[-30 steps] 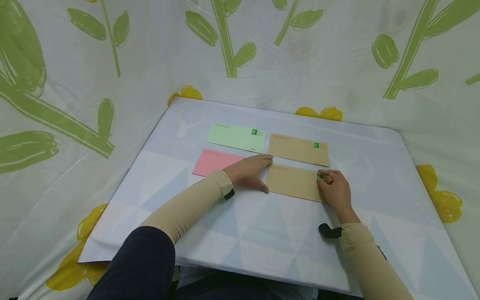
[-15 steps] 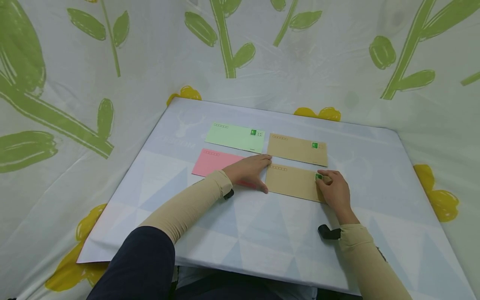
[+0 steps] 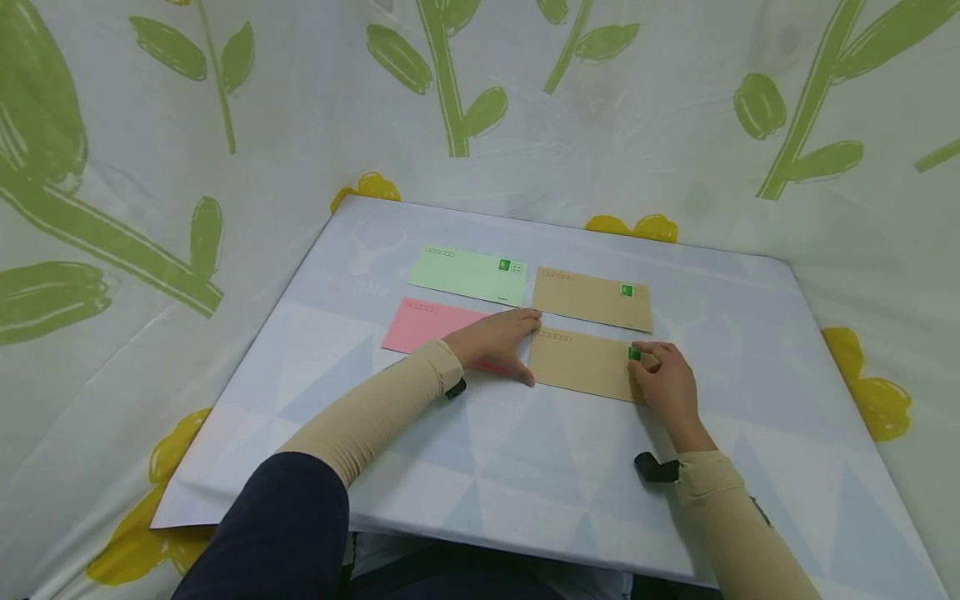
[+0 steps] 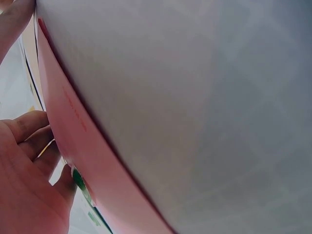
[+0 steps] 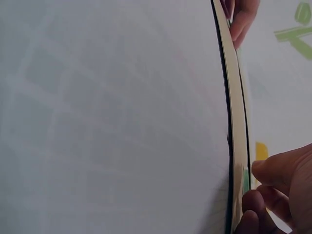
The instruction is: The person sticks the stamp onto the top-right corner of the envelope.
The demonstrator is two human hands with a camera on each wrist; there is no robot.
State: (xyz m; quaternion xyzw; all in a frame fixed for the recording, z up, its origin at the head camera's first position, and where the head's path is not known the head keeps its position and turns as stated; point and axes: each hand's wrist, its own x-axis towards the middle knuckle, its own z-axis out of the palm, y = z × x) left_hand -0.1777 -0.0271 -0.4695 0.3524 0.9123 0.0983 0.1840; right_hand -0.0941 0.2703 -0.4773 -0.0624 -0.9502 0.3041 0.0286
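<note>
Four-sided brown paper envelope [image 3: 581,365] lies nearest me on the right, a green stamp [image 3: 634,353] at its upper right. My right hand [image 3: 670,382] grips that end, thumb and forefinger beside the stamp, other fingers bent. My left hand [image 3: 491,340] reaches across the pink envelope [image 3: 426,323], partly hiding it; its thumb and fingers are spread at the brown envelope's left edge. In the left wrist view the thumb overlaps a green stamp [image 4: 82,184] on the pink envelope. Behind lie a light green envelope [image 3: 463,275] and another brown envelope [image 3: 587,298], both stamped.
The envelopes lie in two rows on a pale table [image 3: 480,467] with a triangle-patterned cover. Its near edge runs close before my body. A white curtain [image 3: 300,108] printed with green leaves and yellow flowers surrounds the table. A black wrist mount [image 3: 656,468] juts from my right cuff.
</note>
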